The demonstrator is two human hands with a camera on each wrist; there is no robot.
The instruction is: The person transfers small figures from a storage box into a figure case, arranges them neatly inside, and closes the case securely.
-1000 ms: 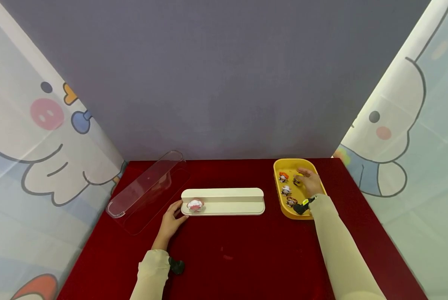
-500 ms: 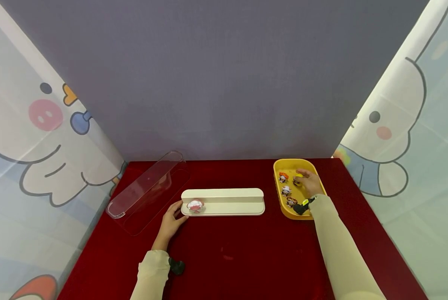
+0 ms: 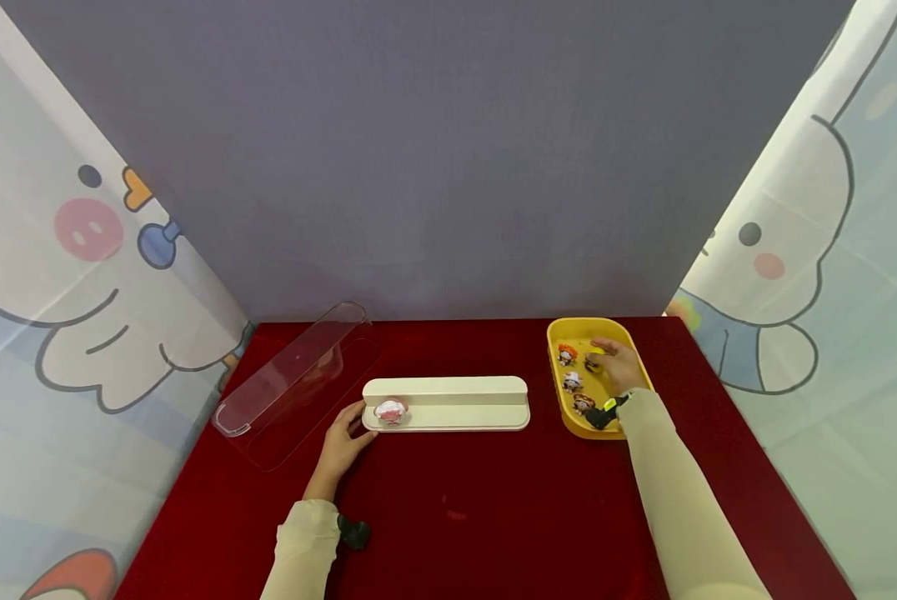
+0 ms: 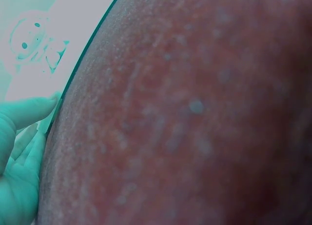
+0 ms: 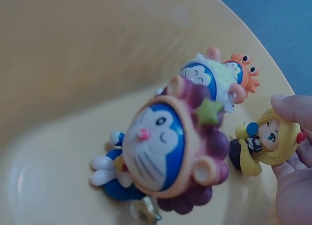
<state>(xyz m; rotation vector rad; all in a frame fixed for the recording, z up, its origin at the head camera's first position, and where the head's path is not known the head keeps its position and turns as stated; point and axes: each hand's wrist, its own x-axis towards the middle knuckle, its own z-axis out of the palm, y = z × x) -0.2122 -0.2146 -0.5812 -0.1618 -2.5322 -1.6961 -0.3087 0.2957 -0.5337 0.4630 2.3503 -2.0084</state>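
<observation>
My left hand [image 3: 341,448] holds the left end of a cream display base [image 3: 467,414], its thumb on the front edge. A white and pink figurine [image 3: 392,410] sits on the base near that hand; it looks washed out in the left wrist view. My right hand [image 3: 619,365] reaches into a yellow tray [image 3: 585,432] and pinches a yellow-haired figurine [image 5: 271,139] between thumb and fingers. Beside it in the tray are an orange crab-hooded figurine [image 3: 567,355], a white-hooded one [image 3: 572,382] and one with a purple mane [image 5: 190,147].
A clear plastic cover [image 3: 294,375] lies slantwise at the left back of the red tabletop [image 3: 486,517]. A grey wall [image 3: 448,167] rises behind the table. Printed cartoon curtains [image 3: 779,275] hang on both sides.
My right hand's fingers have shifted slightly around the yellow-haired figurine, and more of its yellow shows. The left hand and the base have stayed put.
</observation>
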